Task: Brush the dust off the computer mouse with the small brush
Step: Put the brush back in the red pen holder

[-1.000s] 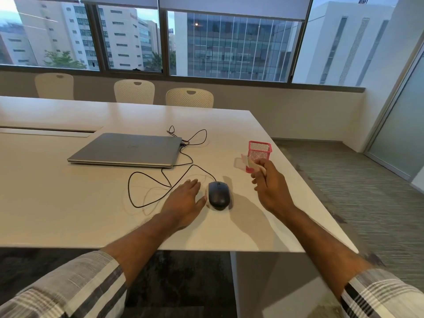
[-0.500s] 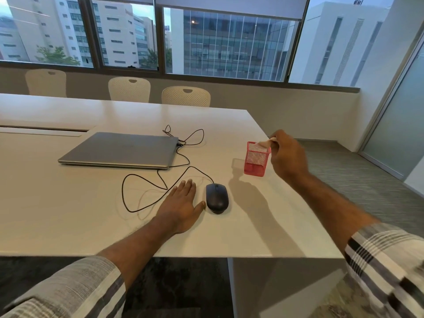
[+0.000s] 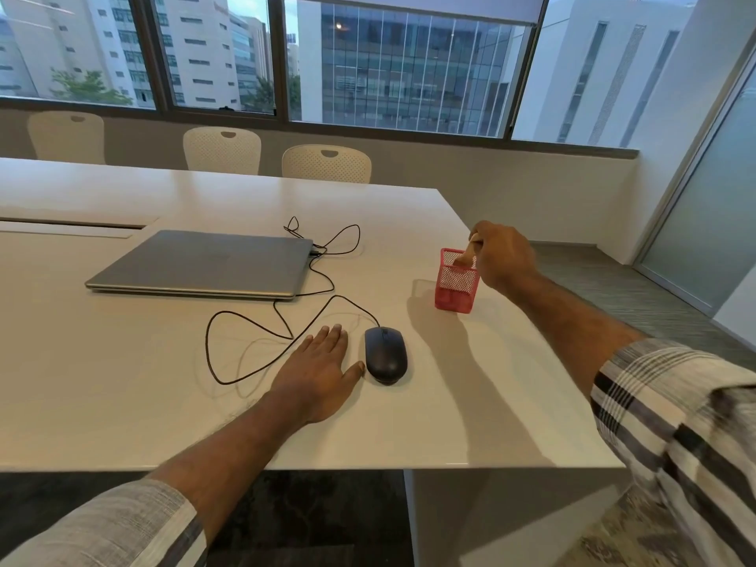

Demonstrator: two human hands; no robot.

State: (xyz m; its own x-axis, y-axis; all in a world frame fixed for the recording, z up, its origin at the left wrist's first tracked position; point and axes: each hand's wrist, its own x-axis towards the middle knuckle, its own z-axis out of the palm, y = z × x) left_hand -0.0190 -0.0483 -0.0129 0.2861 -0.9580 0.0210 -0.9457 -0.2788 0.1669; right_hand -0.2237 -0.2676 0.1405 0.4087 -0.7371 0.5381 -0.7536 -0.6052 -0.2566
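A black wired computer mouse [image 3: 385, 354] lies on the white table [image 3: 122, 362] near its front edge. My left hand [image 3: 323, 368] rests flat on the table just left of the mouse, fingers apart, thumb almost touching it. My right hand [image 3: 501, 255] is over a red mesh holder [image 3: 457, 286] at the table's right side, fingers closed on the pale wooden handle of the small brush [image 3: 469, 251]. The brush's lower end reaches down into the holder, and its bristles are hidden by the mesh.
A closed grey laptop [image 3: 204, 261] lies behind and left of the mouse. The mouse's black cable [image 3: 262, 329] loops across the table to it. Three white chairs [image 3: 326, 163] stand along the far side under the windows. The table's right edge is close to the holder.
My right hand has carried the brush from beside the mouse back to the red holder and lowered its end into it. My left hand and the mouse have stayed put.
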